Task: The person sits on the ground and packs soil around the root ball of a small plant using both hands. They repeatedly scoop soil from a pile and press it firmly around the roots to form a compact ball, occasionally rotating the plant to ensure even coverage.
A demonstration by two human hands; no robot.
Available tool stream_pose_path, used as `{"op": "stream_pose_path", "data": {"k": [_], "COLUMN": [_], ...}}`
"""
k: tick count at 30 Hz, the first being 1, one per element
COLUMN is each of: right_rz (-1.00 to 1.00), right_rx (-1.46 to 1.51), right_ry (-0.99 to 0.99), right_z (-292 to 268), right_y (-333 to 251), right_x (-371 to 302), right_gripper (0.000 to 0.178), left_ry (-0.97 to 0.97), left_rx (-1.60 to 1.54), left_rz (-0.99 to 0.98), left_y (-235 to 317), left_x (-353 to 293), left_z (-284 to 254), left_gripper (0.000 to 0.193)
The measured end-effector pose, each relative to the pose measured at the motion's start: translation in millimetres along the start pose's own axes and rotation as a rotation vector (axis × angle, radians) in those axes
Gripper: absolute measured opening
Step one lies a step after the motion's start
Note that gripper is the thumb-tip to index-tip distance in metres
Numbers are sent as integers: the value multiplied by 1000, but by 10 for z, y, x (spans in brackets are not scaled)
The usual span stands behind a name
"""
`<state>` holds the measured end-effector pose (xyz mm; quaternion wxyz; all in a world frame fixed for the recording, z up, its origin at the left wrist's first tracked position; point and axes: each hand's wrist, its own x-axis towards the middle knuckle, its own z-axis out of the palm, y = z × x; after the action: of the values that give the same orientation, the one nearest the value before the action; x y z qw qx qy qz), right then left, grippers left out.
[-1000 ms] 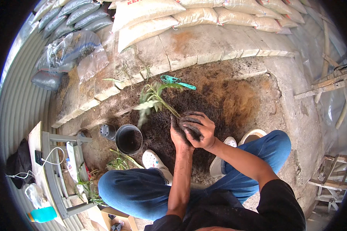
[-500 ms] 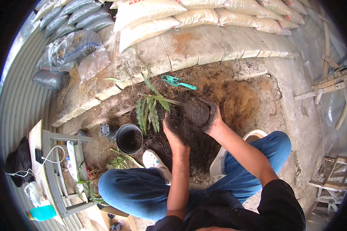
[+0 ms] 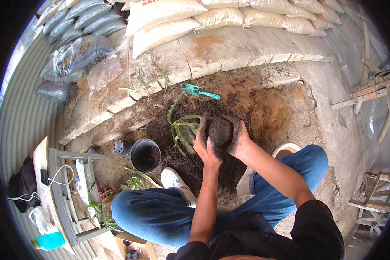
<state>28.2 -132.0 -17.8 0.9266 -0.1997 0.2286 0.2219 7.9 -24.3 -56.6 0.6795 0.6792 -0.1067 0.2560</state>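
Between my two soil-covered hands is the dark root ball (image 3: 219,135) of a leafy plant (image 3: 183,131). My left hand (image 3: 206,145) wraps the near-left side of the soil, fingers pointing up along it. My right hand (image 3: 239,138) cups the right side. The plant's long green leaves stick out to the left beyond my left hand and droop over the dark soil heap. Just beyond my hands, a turquoise hand trowel (image 3: 200,92) lies on the ground. An open black pot (image 3: 145,156) with some soil inside stands to the left.
A smaller grey pot (image 3: 121,147) lies beside the black one. More cut plants (image 3: 136,181) rest near my left knee. Brown fibre (image 3: 268,110) is heaped at the right. A concrete ledge (image 3: 203,60) carries stacked sacks (image 3: 162,37). At left stands a wooden stool (image 3: 69,190).
My left hand has moved up and right onto the side of the root ball, fingers now pressed against it. The root ball has turned, and the leaves have shifted right.
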Motion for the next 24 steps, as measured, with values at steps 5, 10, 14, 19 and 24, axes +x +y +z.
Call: {"op": "stream_pose_path", "data": {"k": [5,10,14,19,24], "right_rz": [18,27,-7,-33,-65], "right_rx": [-3,18,43,78,46], "right_ry": [-100,-139,-178,-145,-126], "right_z": [121,183,119,271,248], "right_y": [-35,-26,-50,-74,-28], "right_x": [-72,-89,-73,-147,-122], "right_gripper": [37,41,44,48,50], "left_ry": [32,96,-19,400,590], "left_rx": [-41,-208,-94,-301,-711], "left_rz": [-31,-31,87,75,-365], "left_y": [90,33,127,-90,-96], "left_x": [137,153,147,-71,-116], "left_z": [-92,-108,-91,-26,200], "left_gripper": [76,81,81,67,47]}}
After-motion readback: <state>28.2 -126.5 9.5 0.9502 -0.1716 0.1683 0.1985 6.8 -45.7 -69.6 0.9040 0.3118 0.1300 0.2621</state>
